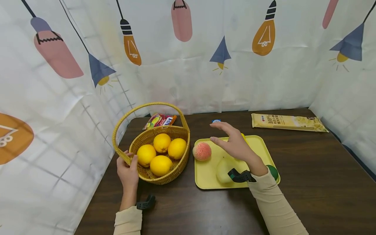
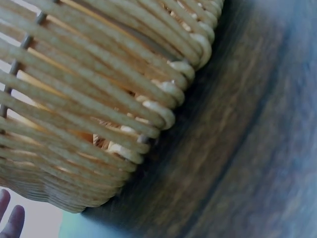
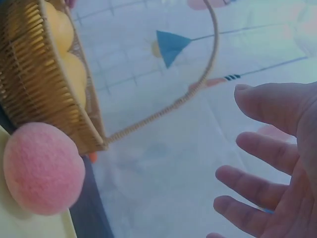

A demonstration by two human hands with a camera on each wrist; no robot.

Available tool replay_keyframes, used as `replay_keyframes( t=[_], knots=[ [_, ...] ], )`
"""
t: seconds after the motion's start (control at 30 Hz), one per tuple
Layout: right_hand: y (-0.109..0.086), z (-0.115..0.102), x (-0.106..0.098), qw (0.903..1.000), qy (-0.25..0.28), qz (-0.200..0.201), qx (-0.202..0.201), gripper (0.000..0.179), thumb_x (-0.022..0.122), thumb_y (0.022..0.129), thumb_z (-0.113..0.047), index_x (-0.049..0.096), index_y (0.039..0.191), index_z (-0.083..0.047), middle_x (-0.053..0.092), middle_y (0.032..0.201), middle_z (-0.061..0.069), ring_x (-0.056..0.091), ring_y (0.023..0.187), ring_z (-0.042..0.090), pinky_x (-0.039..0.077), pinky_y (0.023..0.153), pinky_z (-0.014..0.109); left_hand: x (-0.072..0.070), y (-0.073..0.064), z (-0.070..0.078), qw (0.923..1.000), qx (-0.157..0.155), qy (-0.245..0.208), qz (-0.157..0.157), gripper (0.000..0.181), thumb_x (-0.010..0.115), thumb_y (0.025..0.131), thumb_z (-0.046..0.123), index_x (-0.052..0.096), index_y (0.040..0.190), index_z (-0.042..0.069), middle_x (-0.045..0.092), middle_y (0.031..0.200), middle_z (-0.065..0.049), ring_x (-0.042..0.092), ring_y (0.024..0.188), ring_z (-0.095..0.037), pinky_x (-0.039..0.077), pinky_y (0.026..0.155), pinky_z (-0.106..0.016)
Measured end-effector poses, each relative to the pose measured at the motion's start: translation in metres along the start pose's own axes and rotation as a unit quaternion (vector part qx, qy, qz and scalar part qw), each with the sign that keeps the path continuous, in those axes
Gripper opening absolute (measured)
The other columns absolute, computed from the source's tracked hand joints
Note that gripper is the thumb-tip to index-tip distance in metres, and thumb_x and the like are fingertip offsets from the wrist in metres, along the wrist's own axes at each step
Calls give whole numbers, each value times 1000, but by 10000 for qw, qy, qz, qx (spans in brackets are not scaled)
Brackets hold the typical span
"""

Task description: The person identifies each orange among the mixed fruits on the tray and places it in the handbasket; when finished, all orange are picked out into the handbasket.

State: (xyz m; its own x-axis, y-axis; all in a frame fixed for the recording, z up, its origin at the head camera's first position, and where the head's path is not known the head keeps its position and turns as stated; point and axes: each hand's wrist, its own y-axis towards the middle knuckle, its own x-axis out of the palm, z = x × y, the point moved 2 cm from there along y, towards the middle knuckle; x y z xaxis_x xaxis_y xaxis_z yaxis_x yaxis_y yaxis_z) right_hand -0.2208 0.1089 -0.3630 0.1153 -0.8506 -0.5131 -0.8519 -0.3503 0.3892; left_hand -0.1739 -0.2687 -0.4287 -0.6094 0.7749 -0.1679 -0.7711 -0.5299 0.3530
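Note:
A wicker basket (image 1: 164, 179) with a tall hoop handle holds several yellow-orange fruits (image 1: 161, 143). My left hand (image 1: 129, 173) grips its left rim where the handle joins, thumb on the inner side. In the left wrist view the woven wall (image 2: 89, 89) fills much of the picture. My right hand (image 1: 235, 143) hovers over the yellow tray (image 1: 205, 182), fingers spread and holding nothing. On that tray a pink peach (image 1: 202, 151) sits at the left, with a pale green fruit (image 1: 224, 169) near the middle. A dark green fruit (image 1: 273, 172) is partly hidden by my right wrist.
Behind the basket lies a red candy bag (image 1: 160, 120). A long yellow noodle packet (image 1: 289, 122) rests at the back right of the dark table (image 1: 317, 182). A small blue item (image 1: 216, 121) is near the back edge. Printed white curtains (image 1: 199, 81) surround the table.

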Motion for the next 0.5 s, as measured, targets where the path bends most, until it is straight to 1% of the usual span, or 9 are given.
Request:
replay_keyframes(
  t=[0.1, 0.2, 0.23, 0.27, 0.3, 0.33, 0.37, 0.43, 0.5],
  knots=[
    [-1, 4, -7, 9999, 97, 119, 60, 47, 66, 94, -27, 53, 138, -17, 48, 144, -1, 43, 133, 25, 38, 103, 50, -1, 0, 2, 9994, 289, -3, 170, 36, 62, 93, 10, 55, 121, -12, 47, 133, -26, 49, 114, -27, 37, 88, -19],
    [-2, 5, -11, 9997, 149, 180, 64, 47, 66, 94, -24, 54, 138, -16, 50, 142, -1, 45, 131, 26, 38, 102, 50, -4, -1, 5, 9974, 598, -53, 408, 43, 63, 91, 7, 50, 129, -10, 51, 134, -19, 49, 117, -29, 35, 91, -20],
    [-2, 4, -12, 9997, 149, 208, 51, 46, 66, 94, -24, 54, 138, -15, 50, 142, -1, 45, 131, 26, 38, 102, 50, -4, -1, 5, 9956, 772, -77, 522, 46, 63, 89, 5, 49, 130, -10, 53, 131, -17, 49, 116, -26, 35, 93, -21],
    [-2, 3, -13, 9996, 162, 240, 44, 45, 66, 94, -23, 55, 137, -14, 51, 141, -1, 45, 130, 26, 37, 103, 50, -5, -1, 5, 9926, 1025, -104, 649, 48, 63, 88, 4, 47, 132, -9, 53, 132, -16, 49, 117, -24, 35, 95, -22],
    [-3, 2, -14, 9994, 174, 285, 39, 45, 67, 94, -22, 55, 136, -14, 51, 140, -1, 46, 130, 26, 37, 103, 50, -5, -2, 7, 9874, 1353, -145, 811, 50, 62, 88, 7, 46, 132, -10, 51, 134, -17, 48, 119, -22, 34, 98, -25],
    [-4, 1, -14, 9993, 172, 328, 31, 45, 67, 93, -20, 56, 136, -13, 52, 140, 1, 46, 129, 27, 37, 103, 51, -5, -2, 10, 9804, 1683, -180, 1004, 52, 61, 88, 11, 45, 132, -10, 50, 136, -17, 47, 120, -22, 34, 100, -27],
    [-4, -1, -15, 9992, 160, 366, 1, 45, 67, 93, -18, 56, 136, -12, 52, 140, 2, 46, 129, 28, 36, 103, 51, -5, -3, 14, 9701, 2063, -221, 1259, 53, 61, 87, 16, 45, 131, -10, 49, 136, -18, 47, 122, -24, 34, 102, -30],
    [-6, -3, -15, 9989, 131, 443, -84, 45, 68, 92, -18, 56, 135, -12, 52, 139, 2, 47, 128, 27, 37, 103, 51, -3, -5, 28, 9408, 2844, -331, 1814, 57, 62, 86, 26, 46, 126, -11, 47, 135, -22, 45, 126, -30, 32, 106, -39],
    [-7, -6, -15, 9986, 88, 475, -198, 46, 69, 92, -18, 56, 135, -13, 53, 139, 1, 48, 128, 26, 38, 102, 50, 0, -10, 47, 9092, 3457, -516, 2264, 60, 61, 85, 36, 47, 117, -12, 47, 133, -26, 43, 126, -39, 31, 108, -46]
  ],
)
